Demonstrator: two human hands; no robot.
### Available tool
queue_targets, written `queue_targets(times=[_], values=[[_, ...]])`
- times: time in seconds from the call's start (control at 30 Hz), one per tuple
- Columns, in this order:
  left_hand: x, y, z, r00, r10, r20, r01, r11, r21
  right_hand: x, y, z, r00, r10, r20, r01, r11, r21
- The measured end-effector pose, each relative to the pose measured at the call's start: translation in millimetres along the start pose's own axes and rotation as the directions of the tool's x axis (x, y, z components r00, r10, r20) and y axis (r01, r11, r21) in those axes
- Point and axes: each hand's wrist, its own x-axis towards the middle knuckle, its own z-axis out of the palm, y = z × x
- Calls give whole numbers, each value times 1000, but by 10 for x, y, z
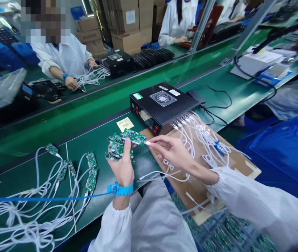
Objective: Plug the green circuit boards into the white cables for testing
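Observation:
My left hand (124, 164) is closed around a stack of green circuit boards (116, 147), its thumb pressed on top. One circuit board (134, 136) sticks out of the stack toward the right. At that board's end, my right hand (173, 150) pinches the white plug of a USB cable (147, 142); the plug meets the board's edge, though I cannot tell how deep it sits. A blue wrist strap (121, 189) circles my left wrist. Several white cables (191, 136) run from the black box (164, 101) with a fan grille, behind my right hand.
Left on the green bench, several boards (91, 180) hang on tangled white cables (33, 224). A yellow note (125, 124) lies beside the box. Cardboard (233, 168) juts over trays of boards (219, 238). Across a clear partition, a co-worker (59, 52) handles cables. A blue bin (282, 150) stands right.

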Motion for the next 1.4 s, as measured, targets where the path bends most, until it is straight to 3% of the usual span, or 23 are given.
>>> queue_targets(times=[0.17,0.37,0.67,0.9,1.03,1.1,1.13,1.2,1.3,1.33,1.4], values=[[30,-15,-35,999,42,-2,-42,999,15,-8,-6,48,997,78,21,-78,997,7],[34,-39,-101,999,6,39,-7,1000,28,-18,-1,56,993,112,21,-113,993,39],[63,30,-144,984,-72,160,71,997,15,-50,-26,65,999,49,-1,-49,998,33],[42,14,-158,987,-86,136,86,996,6,-39,32,114,1000,15,-11,-16,1000,-8],[72,-51,-155,990,-96,105,99,995,-23,-33,-26,35,997,-49,54,58,981,-187],[96,-90,-158,994,-82,71,84,996,-34,-87,-89,-61,980,-195,45,196,895,-401],[107,-109,-162,997,-62,49,63,997,-32,-131,-113,-116,960,-270,71,267,810,-522],[126,-142,-183,1000,-12,12,12,1000,-2,-241,-125,-219,914,-304,269,401,583,-706],[141,-181,-233,999,24,35,-27,997,76,-392,-27,-309,793,-72,605,599,270,-754],[143,-191,-252,998,29,60,-34,995,99,-425,25,-316,756,0,655,642,197,-741],[146,-202,-288,992,38,119,-54,989,135,-458,126,-306,728,77,681,674,100,-732]])
